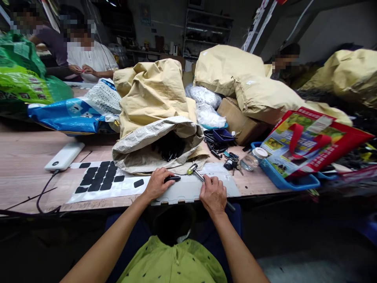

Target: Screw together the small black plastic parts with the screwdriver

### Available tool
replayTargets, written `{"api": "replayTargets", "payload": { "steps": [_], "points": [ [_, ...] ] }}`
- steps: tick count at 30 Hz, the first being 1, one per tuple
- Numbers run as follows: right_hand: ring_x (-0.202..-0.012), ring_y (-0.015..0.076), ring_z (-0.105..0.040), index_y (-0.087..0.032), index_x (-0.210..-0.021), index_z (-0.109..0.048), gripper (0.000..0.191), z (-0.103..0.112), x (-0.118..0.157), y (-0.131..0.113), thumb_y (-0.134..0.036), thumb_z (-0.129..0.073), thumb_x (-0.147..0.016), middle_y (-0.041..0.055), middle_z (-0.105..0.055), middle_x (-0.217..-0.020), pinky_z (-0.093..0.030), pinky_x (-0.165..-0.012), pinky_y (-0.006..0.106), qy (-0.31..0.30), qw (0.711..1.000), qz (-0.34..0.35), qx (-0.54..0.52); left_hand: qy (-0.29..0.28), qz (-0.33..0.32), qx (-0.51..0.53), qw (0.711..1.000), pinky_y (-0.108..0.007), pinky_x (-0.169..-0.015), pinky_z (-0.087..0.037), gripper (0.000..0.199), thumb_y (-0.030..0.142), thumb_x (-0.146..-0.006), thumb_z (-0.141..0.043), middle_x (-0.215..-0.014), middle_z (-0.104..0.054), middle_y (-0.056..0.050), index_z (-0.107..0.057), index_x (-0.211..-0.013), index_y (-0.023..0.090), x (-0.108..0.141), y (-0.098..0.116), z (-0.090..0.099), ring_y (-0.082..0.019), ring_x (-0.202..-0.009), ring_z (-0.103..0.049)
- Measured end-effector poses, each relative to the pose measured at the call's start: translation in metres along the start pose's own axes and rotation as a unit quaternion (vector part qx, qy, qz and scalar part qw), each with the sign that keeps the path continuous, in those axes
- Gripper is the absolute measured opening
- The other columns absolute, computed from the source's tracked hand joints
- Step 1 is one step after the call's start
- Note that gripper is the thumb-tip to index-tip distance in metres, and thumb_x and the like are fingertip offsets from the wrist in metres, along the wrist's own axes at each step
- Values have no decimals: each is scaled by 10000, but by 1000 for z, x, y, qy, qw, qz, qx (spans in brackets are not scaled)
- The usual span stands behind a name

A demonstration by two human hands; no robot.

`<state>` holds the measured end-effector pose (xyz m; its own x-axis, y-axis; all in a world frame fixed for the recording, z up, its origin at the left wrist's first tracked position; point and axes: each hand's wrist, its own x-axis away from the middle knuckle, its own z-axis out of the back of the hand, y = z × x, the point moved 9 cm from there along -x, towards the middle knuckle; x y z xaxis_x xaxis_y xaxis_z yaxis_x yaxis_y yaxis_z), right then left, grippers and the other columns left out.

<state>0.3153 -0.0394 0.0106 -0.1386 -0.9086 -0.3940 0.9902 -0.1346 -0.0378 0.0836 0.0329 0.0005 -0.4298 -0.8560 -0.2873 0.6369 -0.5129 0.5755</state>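
Note:
My left hand (pixel 159 184) is closed around a small black cylindrical piece (pixel 173 178), whose end sticks out to the right above a grey-white board (pixel 182 189). In my right hand (pixel 214 193) is a small hammer (pixel 193 169), gripped by its handle; the head, with a yellowish face, points up and left. The handle's dark end shows below my right wrist. Just beyond both hands lies an open woven sack (pixel 132 154) with many black pieces (pixel 171 146) inside. Left of my left hand, black rounded patches (pixel 100 175) sit on a white sheet (pixel 118 192).
A white power bank (pixel 64 155) with a cable lies at left. Blue bag (pixel 76 108), tan sacks (pixel 229 68) and cardboard box (pixel 240 120) crowd the back. At right are a jar (pixel 251 160), keys (pixel 235 164) and blue basket (pixel 277 177). Other people sit beyond.

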Motion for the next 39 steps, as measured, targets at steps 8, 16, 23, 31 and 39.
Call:
{"api": "replayTargets", "payload": {
  "steps": [8, 16, 23, 31, 39],
  "points": [
    [-923, 214, -520, -257, -1279, -672, 317, 3, 1, 6, -253, -526, -998, 60, -630, -998, -360, -790, 334, 5, 997, 6, -75, -16, 27, 30, 999, -393, -917, -418, 241, 347, -871, -745, -1040, -697, -47, -730, -1087, 242, -1, -10, -7, -245, -996, -568],
    [-1048, 204, -646, -204, -1305, -637, 384, 23, 26, -26, -326, -367, -1060, 107, -676, -1154, -519, -888, 314, -9, 935, -4, -354, -17, 42, 32, 998, -386, -916, -419, 216, 344, -852, -760, -1028, -702, -47, -739, -1038, 235, -1, -8, -4, -250, -1007, -573],
    [-938, 180, -671, -262, -1429, -591, 428, 34, 33, -61, -261, -378, -1057, 70, -667, -1050, -521, -850, 266, -60, 941, 38, -331, -22, 51, 33, 998, -369, -896, -415, 199, 321, -851, -763, -1003, -700, -36, -745, -1035, 246, -1, -7, -2, -244, -993, -578],
    [-792, 145, -659, -309, -1431, -602, 466, 33, 36, -72, -196, -383, -1035, 44, -638, -962, -477, -675, 203, -63, 966, 64, -241, -26, 60, 35, 997, -364, -889, -407, 156, 319, -850, -768, -984, -693, -31, -753, -988, 248, -2, -7, -1, -244, -995, -571],
    [-813, 152, -660, -293, -1407, -620, 455, 37, 35, -60, -209, -373, -1035, 47, -644, -955, -475, -687, 220, -53, 967, 57, -244, -22, 63, 35, 997, -379, -922, -415, 197, 302, -832, -776, -990, -695, -28, -752, -1022, 258, -1, -8, -2, -247, -1008, -578]
  ]
}}
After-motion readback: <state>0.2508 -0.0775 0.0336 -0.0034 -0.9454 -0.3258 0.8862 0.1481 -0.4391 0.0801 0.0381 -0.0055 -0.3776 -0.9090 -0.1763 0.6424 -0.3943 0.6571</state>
